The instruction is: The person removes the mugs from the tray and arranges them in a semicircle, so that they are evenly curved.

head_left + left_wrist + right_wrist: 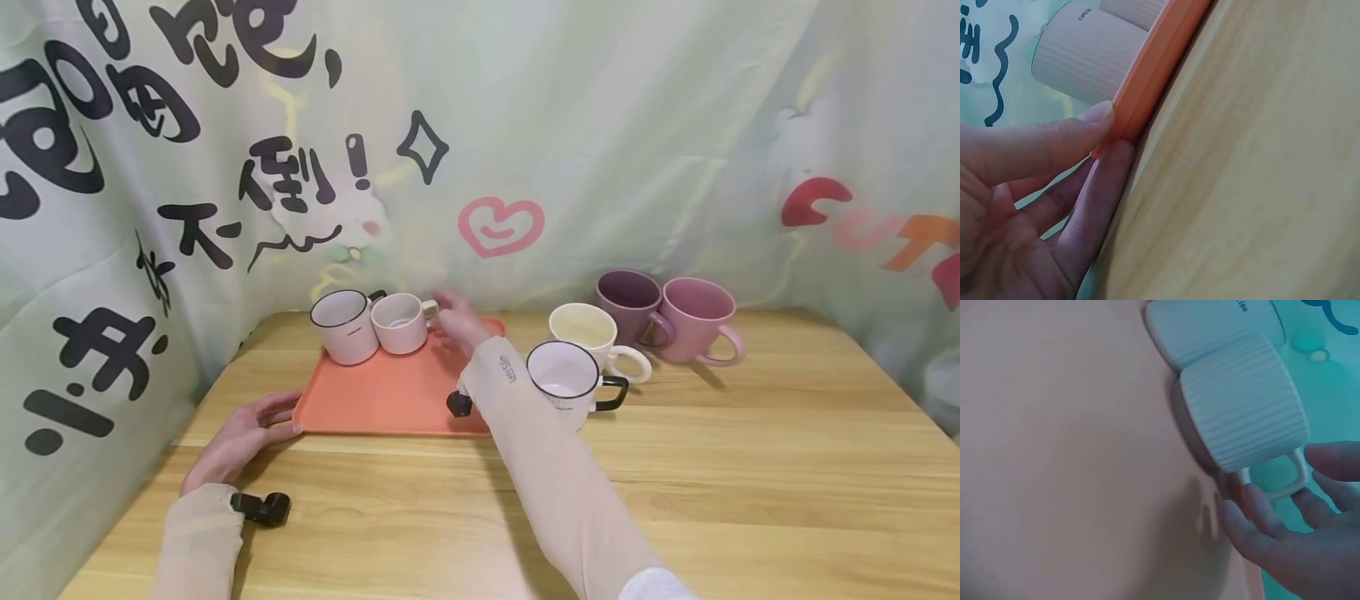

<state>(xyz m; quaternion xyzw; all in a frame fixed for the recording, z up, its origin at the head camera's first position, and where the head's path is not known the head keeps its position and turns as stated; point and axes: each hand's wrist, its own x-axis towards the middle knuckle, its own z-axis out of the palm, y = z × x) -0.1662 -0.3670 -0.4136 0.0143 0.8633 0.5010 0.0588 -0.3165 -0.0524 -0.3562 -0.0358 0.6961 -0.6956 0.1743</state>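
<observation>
An orange tray lies on the wooden table, with two white mugs at its back left. My left hand pinches the tray's near left corner; in the left wrist view the thumb is on the rim and a finger is against its outer side. My right hand is at the handle of a small ribbed white mug, its fingers spread loosely around that handle. Upright beside this mug stands a larger white mug with a dark rim, its black handle pointing backward.
Right of the tray stand a black-handled white mug, partly behind my right sleeve, a cream mug, a dark purple mug and a pink mug. A printed curtain hangs behind the table.
</observation>
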